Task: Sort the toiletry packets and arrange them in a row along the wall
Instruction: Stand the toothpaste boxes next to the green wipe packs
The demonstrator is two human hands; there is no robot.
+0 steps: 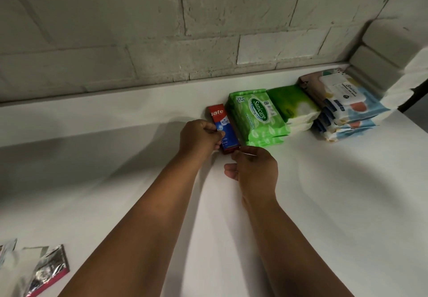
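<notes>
White surface (301, 204) under painted block wall (162, 30). Left hand (199, 138) fingers curled, gripping red-blue cardboard toothpaste box (222, 125); right hand (254, 169) fingers loosely curled at box's near end, grasp unclear. Green wipes packets (257, 116) just right of fingers.

I see bare white table (324, 204) across the frame's centre and left. Stacked packets (259, 116) crowd the wall (162, 30) at upper right; foil sachets (48, 271) block the lower left corner.

Dim, soft shadows, blurred edges
</notes>
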